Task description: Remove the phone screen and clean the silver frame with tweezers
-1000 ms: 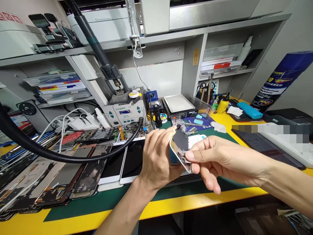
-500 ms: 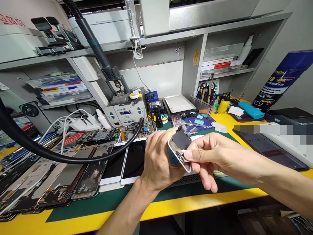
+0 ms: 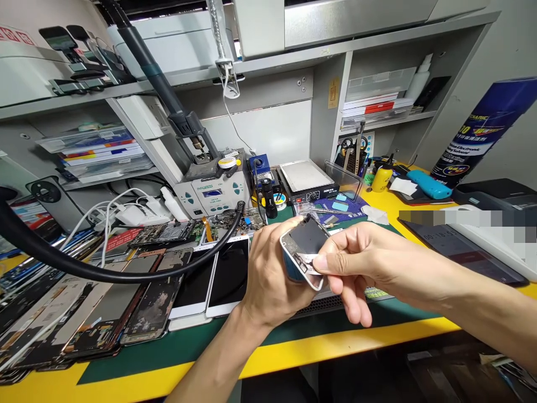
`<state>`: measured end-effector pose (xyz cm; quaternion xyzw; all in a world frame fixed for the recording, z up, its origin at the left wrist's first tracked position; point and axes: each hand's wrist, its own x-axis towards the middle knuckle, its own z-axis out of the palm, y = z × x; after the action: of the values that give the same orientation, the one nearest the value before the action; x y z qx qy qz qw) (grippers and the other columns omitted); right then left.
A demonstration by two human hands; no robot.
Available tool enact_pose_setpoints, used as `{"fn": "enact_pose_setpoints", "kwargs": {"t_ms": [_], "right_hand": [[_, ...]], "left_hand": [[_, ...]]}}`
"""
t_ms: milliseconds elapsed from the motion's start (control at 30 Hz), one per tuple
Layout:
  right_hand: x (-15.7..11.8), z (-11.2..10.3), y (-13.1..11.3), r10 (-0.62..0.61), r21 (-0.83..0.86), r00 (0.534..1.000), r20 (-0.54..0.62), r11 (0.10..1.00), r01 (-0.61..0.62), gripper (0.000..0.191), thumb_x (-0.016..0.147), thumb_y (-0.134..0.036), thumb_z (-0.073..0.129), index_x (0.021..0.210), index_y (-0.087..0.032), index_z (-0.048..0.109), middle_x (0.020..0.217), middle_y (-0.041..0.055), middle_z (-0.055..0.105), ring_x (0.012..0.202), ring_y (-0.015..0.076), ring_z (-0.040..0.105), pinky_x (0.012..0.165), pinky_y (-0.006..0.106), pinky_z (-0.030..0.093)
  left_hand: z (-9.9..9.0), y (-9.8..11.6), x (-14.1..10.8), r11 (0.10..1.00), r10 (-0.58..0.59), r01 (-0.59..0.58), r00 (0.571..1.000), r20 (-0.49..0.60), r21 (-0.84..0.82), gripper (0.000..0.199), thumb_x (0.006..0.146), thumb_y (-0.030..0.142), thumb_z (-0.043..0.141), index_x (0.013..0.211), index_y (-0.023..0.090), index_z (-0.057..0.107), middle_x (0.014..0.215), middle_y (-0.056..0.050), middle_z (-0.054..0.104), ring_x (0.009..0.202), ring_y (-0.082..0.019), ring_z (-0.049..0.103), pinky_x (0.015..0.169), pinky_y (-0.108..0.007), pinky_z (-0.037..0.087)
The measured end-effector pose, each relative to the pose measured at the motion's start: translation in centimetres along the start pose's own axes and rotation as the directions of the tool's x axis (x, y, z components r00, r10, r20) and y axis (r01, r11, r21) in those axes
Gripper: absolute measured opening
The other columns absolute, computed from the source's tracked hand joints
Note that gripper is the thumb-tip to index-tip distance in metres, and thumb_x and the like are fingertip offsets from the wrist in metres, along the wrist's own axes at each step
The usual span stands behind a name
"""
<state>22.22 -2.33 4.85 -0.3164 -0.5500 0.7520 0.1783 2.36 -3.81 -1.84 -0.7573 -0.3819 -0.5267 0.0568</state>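
My left hand (image 3: 268, 271) is wrapped around an opened phone (image 3: 309, 234), which is tilted up so its inside shows. The phone has a pale rim, a dark flat panel inside and small parts at its near end. Between the thumb and fingers of my right hand (image 3: 354, 263) is a thin silvery metal blade (image 3: 307, 258). The blade lies at the near end of the phone's inside, close to the small parts. Fingertips hide its grip end. The other fingers of my right hand hang curled below.
Several phone screens (image 3: 157, 296) lie on the green mat at left, under a black hose (image 3: 126, 274). Behind are a rework station (image 3: 213, 193) and a hot plate (image 3: 308, 179). A dark tablet-like device (image 3: 457, 246) and a blue spray can (image 3: 482, 134) stand right.
The opened phone has tipped slightly, showing more of its inside. The metal blade shows more plainly across its near end. Both hands keep their holds; the whole view has shifted a little.
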Motion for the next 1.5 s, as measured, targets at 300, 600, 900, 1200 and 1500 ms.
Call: {"fn": "enact_pose_setpoints", "kwargs": {"t_ms": [300, 600, 900, 1200, 1500], "right_hand": [[0.4, 0.8, -0.2, 0.015, 0.055, 0.998, -0.053, 0.998, -0.012, 0.03, 0.087, -0.035, 0.074, 0.068, -0.012, 0.068, 0.055, 0.0086, 0.073, 0.042, 0.0114, 0.065, 0.046, 0.016, 0.053], [0.5, 0.5, 0.0, -0.022, 0.026, 0.998, -0.064, 0.999, 0.024, 0.034, 0.089, -0.04, 0.073, 0.07, -0.013, 0.068, 0.058, 0.0065, 0.072, 0.046, 0.0127, 0.065, 0.048, 0.02, 0.055], [0.9, 0.1, 0.1, -0.055, 0.004, 0.998, -0.042, 0.998, 0.055, 0.027, 0.09, -0.032, 0.071, 0.07, -0.013, 0.069, 0.059, 0.0064, 0.072, 0.047, 0.0128, 0.066, 0.049, 0.02, 0.055], [0.9, 0.0, 0.6, -0.041, 0.052, 0.998, -0.052, 0.998, 0.044, 0.027, 0.088, -0.032, 0.071, 0.069, -0.012, 0.069, 0.057, 0.0068, 0.071, 0.046, 0.0133, 0.066, 0.048, 0.02, 0.056], [1.0, 0.2, 0.4, -0.051, 0.062, 0.997, -0.061, 0.997, 0.054, 0.026, 0.081, -0.032, 0.078, 0.066, -0.013, 0.068, 0.055, 0.0056, 0.07, 0.043, 0.0134, 0.065, 0.046, 0.02, 0.055]], "left_hand": [[0.1, -0.2, 0.1, 0.997, 0.06, -0.06, 0.998, -0.013, 0.045, 0.07, 0.075, 0.04, 0.08, 0.134, 0.018, 0.05, 0.126, -0.015, 0.067, 0.113, -0.03, 0.065, 0.099, -0.047, 0.051], [0.1, 0.1, 0.4, 0.999, 0.03, -0.03, 1.0, -0.002, 0.025, 0.065, 0.078, 0.042, 0.078, 0.132, 0.016, 0.05, 0.123, -0.015, 0.069, 0.11, -0.029, 0.066, 0.098, -0.046, 0.052], [-0.2, 0.7, 0.6, 0.998, -0.058, 0.06, 0.997, 0.049, -0.027, 0.068, 0.074, 0.048, 0.082, 0.128, 0.018, 0.053, 0.119, -0.011, 0.07, 0.108, -0.025, 0.067, 0.098, -0.042, 0.052], [-0.1, 0.6, 0.4, 0.998, -0.057, 0.056, 0.996, 0.063, 0.018, 0.067, 0.074, 0.046, 0.082, 0.126, 0.018, 0.052, 0.115, -0.01, 0.07, 0.105, -0.027, 0.067, 0.096, -0.044, 0.05], [-0.2, 0.6, 0.6, 0.995, -0.093, 0.09, 0.988, 0.126, 0.033, 0.064, 0.076, 0.045, 0.078, 0.127, 0.019, 0.051, 0.116, -0.009, 0.07, 0.106, -0.027, 0.067, 0.096, -0.043, 0.048]]}}
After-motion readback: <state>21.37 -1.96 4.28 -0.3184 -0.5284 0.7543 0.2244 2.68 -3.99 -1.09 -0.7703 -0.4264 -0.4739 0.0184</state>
